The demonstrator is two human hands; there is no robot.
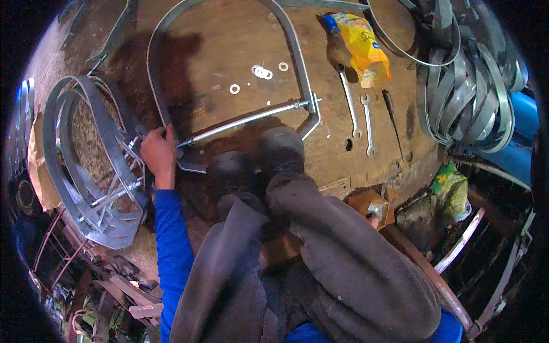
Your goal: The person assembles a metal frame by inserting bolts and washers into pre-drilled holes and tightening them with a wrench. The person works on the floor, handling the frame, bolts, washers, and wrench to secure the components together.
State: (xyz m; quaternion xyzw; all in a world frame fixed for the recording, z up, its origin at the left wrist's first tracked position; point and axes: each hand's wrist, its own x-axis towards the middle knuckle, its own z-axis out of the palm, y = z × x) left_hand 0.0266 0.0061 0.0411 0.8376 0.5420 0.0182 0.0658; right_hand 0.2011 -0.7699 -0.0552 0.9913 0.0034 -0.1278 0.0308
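Note:
A large U-shaped metal strap clamp (294, 46) lies in front of me, with a threaded rod (240, 123) and nuts spanning its two bent ends. My left hand (159, 153) is closed on the clamp's left end, where the rod meets the strap; the fingertips are partly hidden. Beyond my right knee, my right hand (374, 220) shows only a bit of finger at a small cardboard box (360, 202) with something pale in it. My shoes (283, 147) rest close to the rod. Several loose washers (262, 72) lie inside the clamp's loop.
Two wrenches (369, 126) and a thin dark pointed tool (391, 114) lie to the right, below a yellow plastic bag (366, 51). Finished-looking clamps (68, 143) are stacked at left. Bent metal straps (466, 97) pile up at far right. Wood scraps (128, 291) sit lower left.

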